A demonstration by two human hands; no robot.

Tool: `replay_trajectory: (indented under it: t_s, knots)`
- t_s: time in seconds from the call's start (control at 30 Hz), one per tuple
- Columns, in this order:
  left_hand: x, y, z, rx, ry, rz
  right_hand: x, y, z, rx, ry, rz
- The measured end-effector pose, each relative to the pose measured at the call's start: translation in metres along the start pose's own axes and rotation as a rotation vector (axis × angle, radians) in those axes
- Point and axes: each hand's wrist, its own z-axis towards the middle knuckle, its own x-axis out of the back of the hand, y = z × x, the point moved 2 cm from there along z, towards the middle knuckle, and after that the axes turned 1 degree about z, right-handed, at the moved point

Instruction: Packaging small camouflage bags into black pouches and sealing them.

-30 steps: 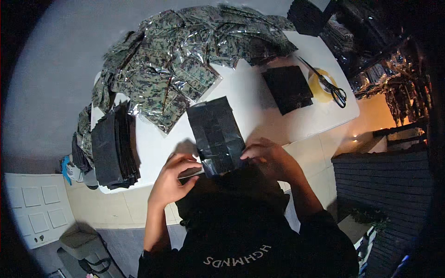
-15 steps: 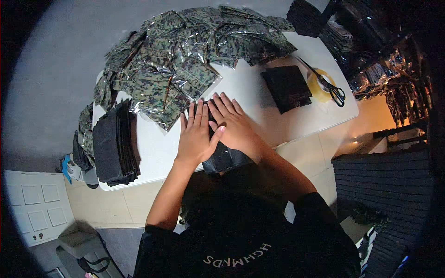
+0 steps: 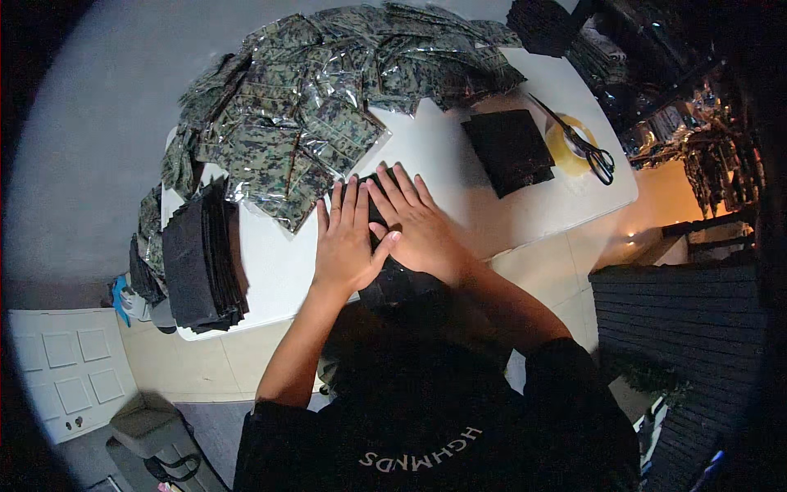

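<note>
Both palms lie flat on a black folded piece [image 3: 393,285] at the near edge of the white table [image 3: 275,275]; a shiny patch on it looks like clear plastic. My left hand [image 3: 346,238] has its fingers stretched toward the far side. Beside it, my right hand [image 3: 418,225] is spread out, and the two thumbs meet or overlap. Most of the black piece is hidden under the hands. Just past the fingertips lies a heap of camouflage-patterned folded cloth in clear plastic bags [image 3: 270,152].
A stack of black folded pieces [image 3: 201,266] stands at the table's left. To the right lies a flat black piece [image 3: 508,153], with black-handled scissors [image 3: 584,148] resting over a roll of yellowish tape [image 3: 567,156]. A dark rack with wrapped goods [image 3: 656,131] is beyond the right edge.
The view has shifted slightly. Both hands stay flat on the black piece, with hardly any movement.
</note>
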Motion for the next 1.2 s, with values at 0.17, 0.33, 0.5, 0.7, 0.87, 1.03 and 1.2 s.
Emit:
replay_trajectory:
  t_s: [0.17, 0.33, 0.5, 0.7, 0.87, 1.03, 1.2]
  knots:
    - [-0.002, 0.000, 0.001, -0.005, 0.000, 0.029, 0.010, -0.004, -0.016, 0.000, -0.005, -0.029]
    - [-0.005, 0.002, 0.002, 0.033, -0.022, 0.025, 0.032, -0.013, -0.045, -0.015, -0.052, -0.105]
    - [-0.003, 0.001, 0.001, 0.038, -0.035, 0.031, 0.049, -0.018, -0.095, 0.021, -0.086, -0.143]
    - [0.035, 0.047, 0.006, -0.095, 0.086, -0.088, 0.116, 0.059, -0.120, -0.009, -0.006, 0.369]
    - [0.016, 0.135, 0.007, -0.253, 0.043, -0.270, 0.139, 0.132, -0.125, -0.138, 0.084, 0.307]
    - [-0.021, 0.182, 0.010, -0.282, 0.070, -0.206, 0.130, 0.138, -0.126, -0.168, 0.065, 0.419]
    - [-0.040, 0.193, 0.011, -0.331, 0.162, -0.131, 0.133, 0.141, -0.129, -0.140, 0.073, 0.463]
